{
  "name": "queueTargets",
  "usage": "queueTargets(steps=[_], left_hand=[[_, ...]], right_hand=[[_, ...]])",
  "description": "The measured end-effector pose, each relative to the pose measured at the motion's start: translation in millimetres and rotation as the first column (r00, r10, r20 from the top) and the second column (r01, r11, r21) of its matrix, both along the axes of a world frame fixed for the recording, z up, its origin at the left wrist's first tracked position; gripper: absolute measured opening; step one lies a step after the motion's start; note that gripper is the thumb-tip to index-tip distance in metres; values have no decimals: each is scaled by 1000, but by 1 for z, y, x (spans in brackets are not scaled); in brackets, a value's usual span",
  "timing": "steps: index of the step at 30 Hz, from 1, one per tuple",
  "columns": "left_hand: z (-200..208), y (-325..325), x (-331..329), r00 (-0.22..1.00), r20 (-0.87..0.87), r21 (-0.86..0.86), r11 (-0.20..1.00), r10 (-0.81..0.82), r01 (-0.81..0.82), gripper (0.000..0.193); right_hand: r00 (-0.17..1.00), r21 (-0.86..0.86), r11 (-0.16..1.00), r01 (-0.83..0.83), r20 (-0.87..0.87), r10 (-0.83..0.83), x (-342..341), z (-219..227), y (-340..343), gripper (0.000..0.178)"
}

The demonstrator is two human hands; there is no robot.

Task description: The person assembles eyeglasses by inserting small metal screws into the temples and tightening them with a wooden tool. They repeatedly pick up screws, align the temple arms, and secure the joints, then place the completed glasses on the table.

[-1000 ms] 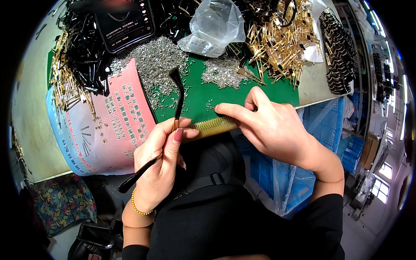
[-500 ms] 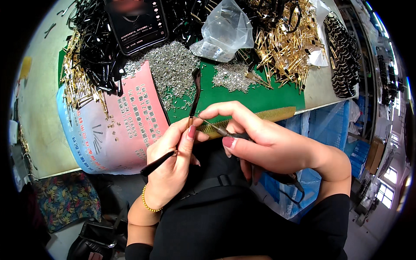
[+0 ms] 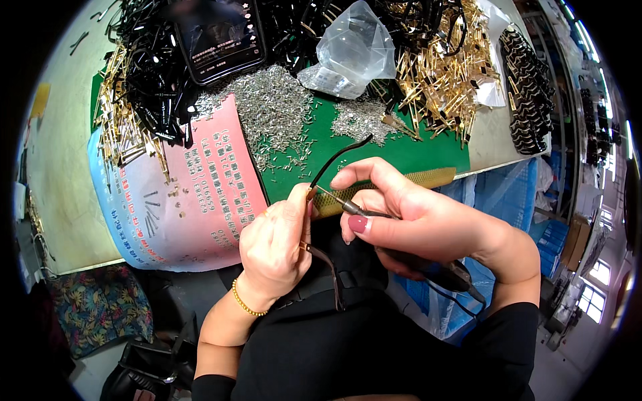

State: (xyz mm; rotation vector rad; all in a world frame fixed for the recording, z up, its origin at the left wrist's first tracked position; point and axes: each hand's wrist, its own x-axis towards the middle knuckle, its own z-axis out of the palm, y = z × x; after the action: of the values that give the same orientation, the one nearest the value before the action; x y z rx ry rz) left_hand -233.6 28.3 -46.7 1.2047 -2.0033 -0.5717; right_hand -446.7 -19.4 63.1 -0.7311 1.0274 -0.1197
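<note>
The left hand point(image 3: 275, 247) keeps a narrow grip, its thumb and forefinger pinched on a pair of glasses with slim, dark curved temples point(image 3: 342, 152), at the centre of the frame; one temple rises toward the upper right, the other hangs down below the fist. The right hand point(image 3: 441, 224) has its grip closed round a dark handheld driver with a thin metal shaft point(image 3: 352, 208), whose tip points at the glasses beside the left fingertips; whether it touches them cannot be told. A bracelet of gold beads point(image 3: 247, 299) circles the left wrist. Just beyond the hands runs a yellow mesh strip point(image 3: 431, 176) along the near edge of a green mat point(image 3: 414, 155). On the mat, at upper centre, lie a broad heap of tiny silver metal pieces point(image 3: 274, 117) and a smaller heap point(image 3: 356, 120), with a crumpled clear plastic bag point(image 3: 358, 50) above. A pink-and-blue printed sheet point(image 3: 184, 207) covers the left-centre. Farther out are a black phone point(image 3: 221, 43), tangled glossy black parts point(image 3: 154, 87) at upper left, gold-coloured slim parts point(image 3: 435, 77) at upper right, and the pale worktop point(image 3: 63, 180).
</note>
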Motion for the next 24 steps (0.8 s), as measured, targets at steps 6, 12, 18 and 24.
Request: queueTargets(steps=[6, 12, 18, 24], left_hand=[[7, -3, -5, 999, -19, -77, 997, 26, -28, 34], [26, 0, 2, 987, -137, 97, 993, 82, -69, 23], [46, 2, 11, 553, -754, 656, 440, 354, 614, 31], [46, 3, 11, 507, -758, 650, 407, 410, 642, 31]], right_hand=[[829, -714, 496, -494, -559, 21, 5, -7, 28, 45], [885, -796, 496, -347, -453, -108, -2, -23, 26, 35], [948, -261, 912, 316, 62, -311, 18, -26, 0, 28], [949, -290, 903, 316, 72, -308, 23, -33, -1, 28]])
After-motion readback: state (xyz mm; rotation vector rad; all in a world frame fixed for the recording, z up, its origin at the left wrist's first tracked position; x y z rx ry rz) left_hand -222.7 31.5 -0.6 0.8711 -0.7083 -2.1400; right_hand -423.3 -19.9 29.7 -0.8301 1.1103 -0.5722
